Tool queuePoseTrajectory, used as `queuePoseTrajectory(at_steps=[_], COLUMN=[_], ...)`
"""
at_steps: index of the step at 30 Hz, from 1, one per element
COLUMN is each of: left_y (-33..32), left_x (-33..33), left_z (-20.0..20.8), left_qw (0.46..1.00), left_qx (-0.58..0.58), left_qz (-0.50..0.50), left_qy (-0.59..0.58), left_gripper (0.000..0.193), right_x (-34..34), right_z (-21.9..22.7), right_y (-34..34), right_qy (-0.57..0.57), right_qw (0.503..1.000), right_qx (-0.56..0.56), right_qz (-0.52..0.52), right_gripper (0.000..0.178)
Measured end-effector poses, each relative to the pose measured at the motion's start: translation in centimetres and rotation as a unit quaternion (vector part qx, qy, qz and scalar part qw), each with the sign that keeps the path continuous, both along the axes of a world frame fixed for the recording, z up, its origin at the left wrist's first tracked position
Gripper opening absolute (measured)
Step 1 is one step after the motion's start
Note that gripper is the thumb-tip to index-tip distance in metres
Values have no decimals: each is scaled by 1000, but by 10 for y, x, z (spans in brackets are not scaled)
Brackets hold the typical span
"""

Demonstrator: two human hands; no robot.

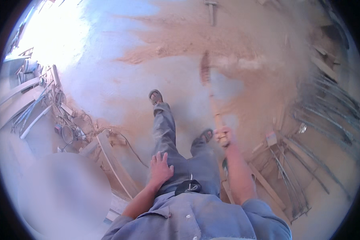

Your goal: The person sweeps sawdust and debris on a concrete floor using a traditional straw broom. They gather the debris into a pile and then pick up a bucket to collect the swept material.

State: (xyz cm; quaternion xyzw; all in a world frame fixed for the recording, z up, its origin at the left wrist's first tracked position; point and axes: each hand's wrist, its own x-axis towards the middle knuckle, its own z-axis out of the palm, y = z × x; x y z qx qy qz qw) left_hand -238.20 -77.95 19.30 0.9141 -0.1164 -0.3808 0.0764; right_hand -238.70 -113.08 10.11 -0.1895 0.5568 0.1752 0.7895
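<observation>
Nearest: blue-grey shirt point(188, 218) & dark trousers point(180, 166), seen from above, w/ drawstring at waist. L hand point(161, 170) lies palm-down on L thigh, fingers a bit apart. R hand point(224, 135) is clamped round the lower end of a pale handle; that's the broom point(217, 118), held out in front, just R of the feet, w/ its reddish-brown head pointing away, over the floor point(100, 80). Head's blurred, so can't tell if it's touching. Shoes point(156, 97) dark, L foot well fwd of R. Lower L, a big pale round shape point(64, 192), too blurred to ID. Planks point(117, 165) lie on L side, w/ tangled wire point(68, 134) etc. beyond. R side: long thin rods point(332, 108), some roughly parallel. Further fwd, reddish-brown dust point(160, 46) streaks across the floor; past it, near top edge, a T-shaped tool point(211, 15).
</observation>
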Motion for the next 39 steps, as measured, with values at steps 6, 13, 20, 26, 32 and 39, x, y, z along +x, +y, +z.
queuePoseTrajectory(at_steps=[6,13,20,26,32,39], left_y=[51,92,98,86,37,-39], left_x=[138,211,263,277,277,271], left_z=[-36,-41,-32,-35,-38,-49], left_qw=[983,975,963,967,972,977], left_qx=[93,81,52,32,43,87], left_qz=[99,133,171,159,137,95], left_qy=[122,156,202,198,186,170], left_gripper=[79,82,78,76,77,79], right_x=[236,468,406,365,383,567], right_z=[-54,-126,-105,-70,-23,-73], right_y=[264,351,146,-12,24,118], right_qy=[-106,-21,-22,41,5,-105], right_qw=[972,978,996,976,994,985], right_qx=[202,173,57,-101,-57,139], right_qz=[60,116,-60,-188,-93,6], right_gripper=[46,28,35,16,14,21])
